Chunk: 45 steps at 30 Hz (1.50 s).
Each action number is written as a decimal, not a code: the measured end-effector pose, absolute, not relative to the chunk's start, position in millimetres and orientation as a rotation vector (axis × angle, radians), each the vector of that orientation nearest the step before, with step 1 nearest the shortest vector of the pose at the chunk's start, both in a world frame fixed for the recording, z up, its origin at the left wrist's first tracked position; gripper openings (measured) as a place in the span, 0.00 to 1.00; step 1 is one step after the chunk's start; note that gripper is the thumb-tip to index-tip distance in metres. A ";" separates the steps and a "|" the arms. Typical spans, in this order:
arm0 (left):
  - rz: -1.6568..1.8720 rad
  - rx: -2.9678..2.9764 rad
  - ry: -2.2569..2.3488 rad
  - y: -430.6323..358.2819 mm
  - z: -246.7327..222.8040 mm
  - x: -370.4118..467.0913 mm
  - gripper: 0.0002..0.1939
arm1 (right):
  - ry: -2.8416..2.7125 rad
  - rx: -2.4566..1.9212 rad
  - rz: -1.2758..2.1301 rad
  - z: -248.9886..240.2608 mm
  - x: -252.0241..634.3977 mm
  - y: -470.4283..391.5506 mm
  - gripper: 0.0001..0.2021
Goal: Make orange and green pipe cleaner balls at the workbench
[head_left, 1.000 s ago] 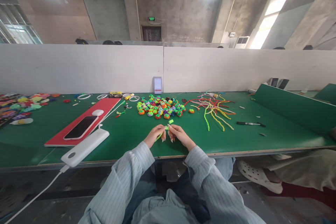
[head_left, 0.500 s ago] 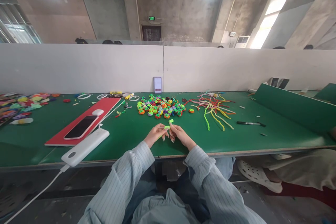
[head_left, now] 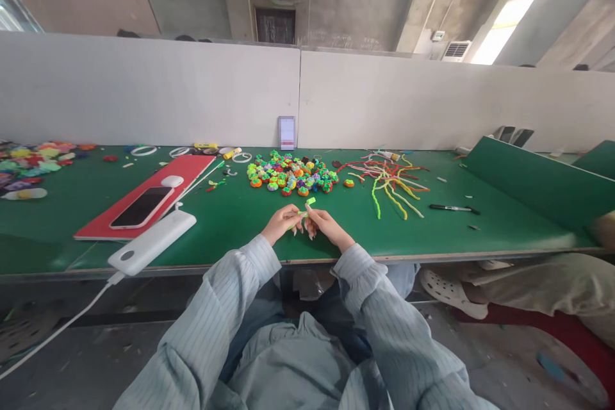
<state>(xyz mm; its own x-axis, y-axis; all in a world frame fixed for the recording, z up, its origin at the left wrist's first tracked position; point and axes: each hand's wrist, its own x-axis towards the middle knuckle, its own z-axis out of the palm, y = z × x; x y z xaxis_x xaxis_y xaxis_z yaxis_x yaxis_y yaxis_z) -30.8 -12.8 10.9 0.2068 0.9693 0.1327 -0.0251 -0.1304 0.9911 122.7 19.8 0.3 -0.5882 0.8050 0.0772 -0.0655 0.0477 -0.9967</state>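
Observation:
Just above the front edge of the green table, my left hand and my right hand meet. Both are closed, thumbs and fingers pinching a bent lime-green pipe cleaner. One short end of it sticks up between the hands; the fingers cover the rest. Beyond them lies a pile of small multicoloured fuzzy flower-like pieces, with a single orange piece beside it. To the right, loose pipe cleaners in green, yellow, red and pink are spread out.
At left lie a red folder, a phone and a white power bank with a cable. A black pen lies right. Another phone leans on the white partition. A person's leg shows at right.
The head view has tilted down, so the table and hands appear higher in the picture. Both hands keep hold of the pipe cleaner, with only slight finger movement.

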 end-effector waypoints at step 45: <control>1.127 1.540 1.037 -11.4 5.6 -31.5 0.18 | -1.631 -0.780 1.626 4.7 124.8 19.4 0.21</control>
